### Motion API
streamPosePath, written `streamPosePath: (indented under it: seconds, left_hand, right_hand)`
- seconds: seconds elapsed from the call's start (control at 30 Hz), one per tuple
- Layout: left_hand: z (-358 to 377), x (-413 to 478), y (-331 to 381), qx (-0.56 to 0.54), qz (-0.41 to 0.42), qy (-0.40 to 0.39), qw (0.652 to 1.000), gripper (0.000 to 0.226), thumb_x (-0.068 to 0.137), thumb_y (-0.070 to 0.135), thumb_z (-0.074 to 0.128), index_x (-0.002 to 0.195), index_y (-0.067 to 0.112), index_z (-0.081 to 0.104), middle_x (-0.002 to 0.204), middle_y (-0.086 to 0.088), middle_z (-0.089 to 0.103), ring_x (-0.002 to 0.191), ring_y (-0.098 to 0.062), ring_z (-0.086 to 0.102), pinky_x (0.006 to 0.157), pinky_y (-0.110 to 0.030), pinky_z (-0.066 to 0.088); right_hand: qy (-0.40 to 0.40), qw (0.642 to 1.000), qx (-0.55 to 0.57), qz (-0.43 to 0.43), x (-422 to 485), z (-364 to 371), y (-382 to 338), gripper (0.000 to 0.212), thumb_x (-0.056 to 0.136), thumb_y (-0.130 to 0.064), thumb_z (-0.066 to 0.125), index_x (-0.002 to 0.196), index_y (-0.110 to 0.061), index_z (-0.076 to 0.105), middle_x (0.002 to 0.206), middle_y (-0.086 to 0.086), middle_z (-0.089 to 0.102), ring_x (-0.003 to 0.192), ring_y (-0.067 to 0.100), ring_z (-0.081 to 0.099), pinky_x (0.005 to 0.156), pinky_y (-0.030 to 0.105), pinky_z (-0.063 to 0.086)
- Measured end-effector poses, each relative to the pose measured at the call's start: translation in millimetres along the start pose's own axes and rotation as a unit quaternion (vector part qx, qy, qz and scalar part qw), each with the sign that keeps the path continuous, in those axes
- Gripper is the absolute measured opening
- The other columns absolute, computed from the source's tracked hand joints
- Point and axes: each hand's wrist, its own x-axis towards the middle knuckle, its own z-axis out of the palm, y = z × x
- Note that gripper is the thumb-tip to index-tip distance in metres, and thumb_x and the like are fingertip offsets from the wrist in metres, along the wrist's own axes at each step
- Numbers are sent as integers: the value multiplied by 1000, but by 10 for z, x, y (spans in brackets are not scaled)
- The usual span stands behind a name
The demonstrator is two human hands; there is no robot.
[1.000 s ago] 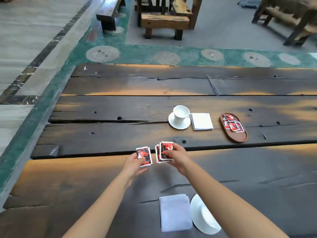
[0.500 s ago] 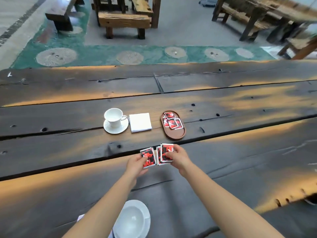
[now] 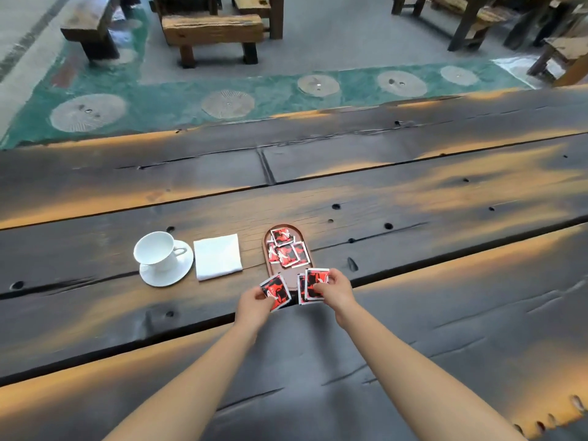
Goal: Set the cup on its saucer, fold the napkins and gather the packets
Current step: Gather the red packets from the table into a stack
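White porcelain logged first: found the cup point(image 3: 156, 249) upright on its saucer point(image 3: 165, 276), handle turned to the right, at the left of the group on the table point(image 3: 413, 202). Noted 1 folded white napkin point(image 3: 218, 256) lying flat just beside the saucer, on its right. Recorded a brown oval tray point(image 3: 265, 249) just right of the napkin, with several red-and-black packets point(image 3: 286, 251) lying loose and overlapping inside it; could not settle the exact count.

Found the left hand point(image 3: 253, 308) at the tray's near end, pinching 1 packet point(image 3: 276, 291) between thumb and curled fingers, tilted, printed face up. Found the right hand point(image 3: 337, 291) close alongside, gripping a short fan of packets point(image 3: 313, 284), at least 2, with fingers and thumb curled round its right edge. Observed both held lots covering the tray's near rim in the head view; could not tell whether either touched the tray. Noted a narrow gap between the 2 held lots, and the hands apart.

Logged the table as dark, charred-looking planks with amber patches, holes and long cracks. Recorded both bare forearms reaching in from the near edge. Beyond the far edge, noted a green floor strip point(image 3: 270, 87) set with pale round discs, and heavy timber benches point(image 3: 213, 30) on grey floor.
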Motion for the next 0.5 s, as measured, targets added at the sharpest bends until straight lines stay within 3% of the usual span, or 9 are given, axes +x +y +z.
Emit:
streamPosePath:
  seconds: [0.1, 0.23, 0.37, 0.5]
  left_hand:
    - [69, 224, 83, 3, 4, 28, 1000, 21, 83, -2, 56, 84, 17, 63, 83, -3, 67, 78, -17, 60, 76, -27, 46]
    - [186, 527, 112, 26, -7, 62, 998, 14, 84, 6, 63, 92, 17, 60, 78, 7, 62, 72, -5, 56, 63, -20, 43]
    - [272, 757, 95, 30, -29, 76, 996, 23, 83, 8, 65, 102, 16, 53, 87, -1, 64, 85, -16, 61, 82, -32, 50]
    - [290, 886, 71, 60, -26, 89, 994, 21, 83, 7, 66, 96, 16, 51, 79, 3, 62, 84, -18, 60, 84, -33, 49]
  right_hand:
    - [-2, 1000, -11, 4, 251, 21, -35, 19, 85, 8, 53, 95, -8, 53, 98, 11, 66, 87, 21, 63, 79, 29, 51]
    - [-18, 1000, -16, 10, 540, 79, -82, 20, 86, 6, 55, 93, -12, 52, 97, 7, 67, 82, 15, 63, 66, 21, 49]
    - [-15, 1000, -3, 23, 760, 143, -79, 30, 87, 5, 57, 111, -12, 49, 102, 8, 67, 87, 17, 65, 70, 23, 52]
    - [-6, 999, -27, 21, 917, 206, -10, 32, 86, 4, 61, 105, -17, 47, 105, 12, 69, 87, 18, 66, 74, 28, 55]
